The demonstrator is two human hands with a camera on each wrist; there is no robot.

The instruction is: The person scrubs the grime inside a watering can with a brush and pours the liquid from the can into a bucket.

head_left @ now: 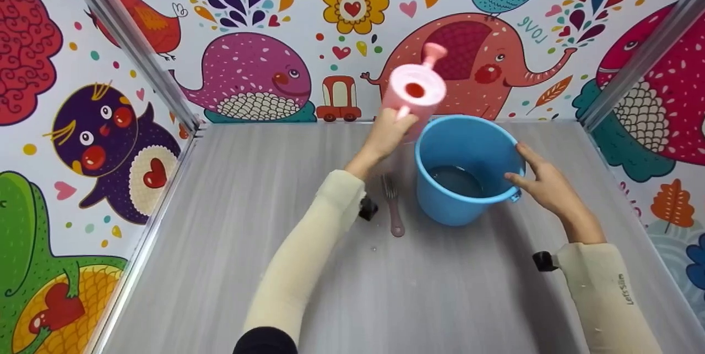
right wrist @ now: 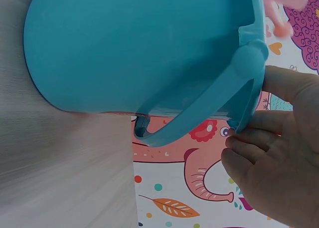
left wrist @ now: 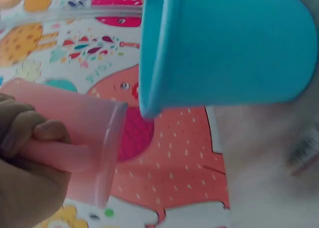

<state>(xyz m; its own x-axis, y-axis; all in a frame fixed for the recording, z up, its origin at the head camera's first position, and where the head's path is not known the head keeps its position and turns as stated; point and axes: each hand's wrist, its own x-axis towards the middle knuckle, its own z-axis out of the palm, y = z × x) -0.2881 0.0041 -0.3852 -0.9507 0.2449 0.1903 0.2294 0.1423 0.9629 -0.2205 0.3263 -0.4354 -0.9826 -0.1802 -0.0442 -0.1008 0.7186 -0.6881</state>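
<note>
My left hand [head_left: 384, 135] grips the handle of a pink watering can [head_left: 403, 77], raised beside the far left rim of a blue bucket [head_left: 454, 211]. In the left wrist view, curled fingers wrap the handle of the watering can [left wrist: 89, 113], which is apart from the bucket [left wrist: 234, 48]. My right hand [head_left: 551, 184] holds the bucket's right rim, thumb on the inner side and fingers outside. The bucket stands upright, with what looks like a little water at its bottom. Its handle [right wrist: 204, 108] hangs down in the right wrist view.
A fork [head_left: 393, 208] with a pinkish handle lies on the grey table [head_left: 231, 222], left of the bucket. A few small drops lie near it. Cartoon-printed panels [head_left: 341, 56] enclose the table at the back and both sides, with metal posts at the corners.
</note>
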